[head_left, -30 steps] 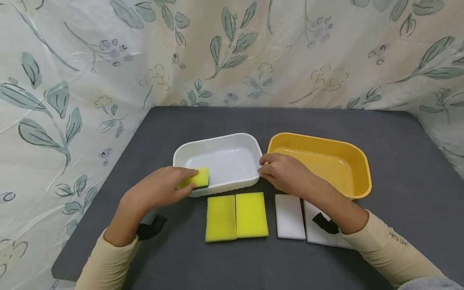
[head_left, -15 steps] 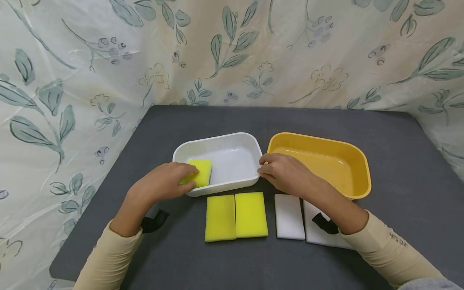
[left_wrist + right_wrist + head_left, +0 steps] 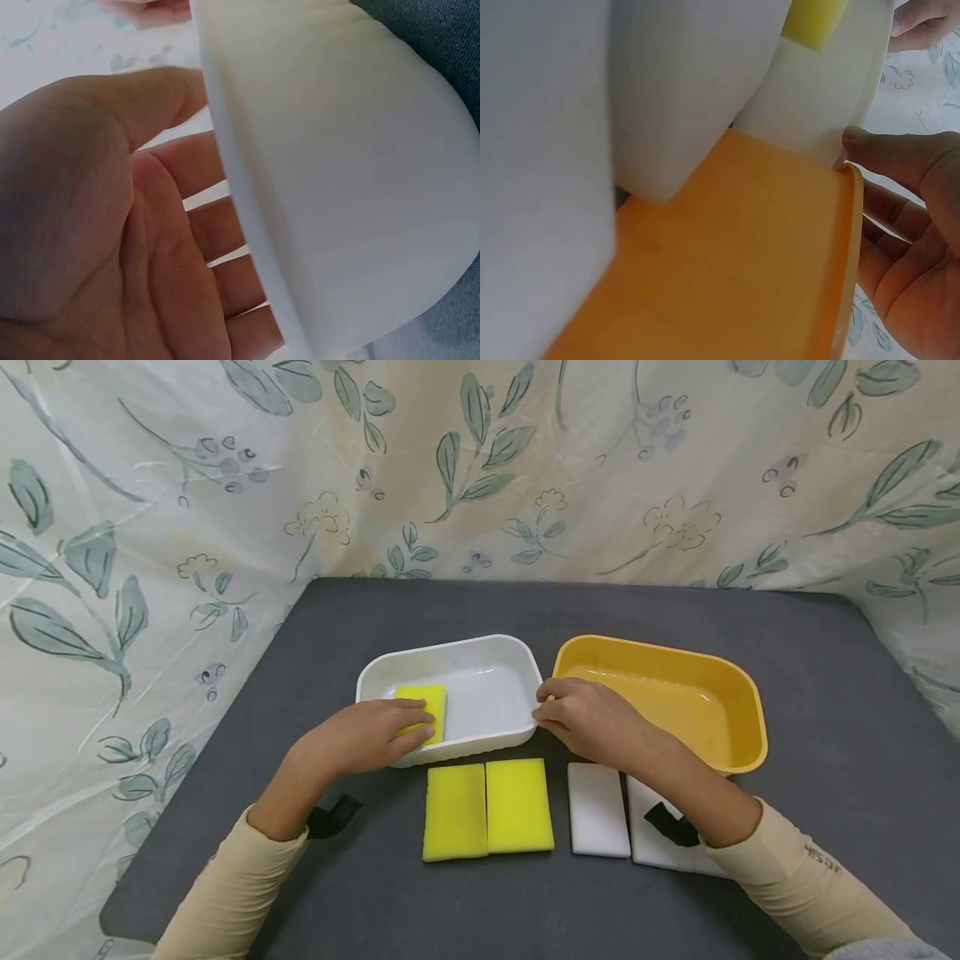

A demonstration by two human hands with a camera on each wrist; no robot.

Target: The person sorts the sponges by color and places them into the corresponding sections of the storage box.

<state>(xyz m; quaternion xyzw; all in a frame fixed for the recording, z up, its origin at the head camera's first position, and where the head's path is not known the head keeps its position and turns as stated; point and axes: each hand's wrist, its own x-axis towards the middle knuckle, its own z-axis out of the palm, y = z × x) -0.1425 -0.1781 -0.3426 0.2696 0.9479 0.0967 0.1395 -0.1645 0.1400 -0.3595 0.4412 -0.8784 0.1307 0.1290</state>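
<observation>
In the head view my left hand (image 3: 378, 732) rests over a yellow sponge (image 3: 423, 693) lying inside the white tray (image 3: 450, 652) at its left end. Its fingers lie fairly straight across the sponge; in the left wrist view they reach behind the white tray's wall (image 3: 352, 180), and the sponge is hidden there. My right hand (image 3: 588, 714) stays at the right end of the white tray, gripping its rim beside the yellow tray (image 3: 675, 658). The right wrist view has the thumb (image 3: 874, 148) against the white tray's edge, other fingers behind the yellow tray's rim.
In front of the white tray, two yellow sponges (image 3: 520, 806) lie side by side on the dark table (image 3: 375, 902). White sponges (image 3: 598, 810) lie to their right, partly under my right wrist. A leaf-patterned cloth (image 3: 480, 468) hangs behind.
The yellow sponge has shifted right and away from me, now lying flat inside the white tray. My left hand has moved right with it, its fingers straighter. The right hand has stayed still.
</observation>
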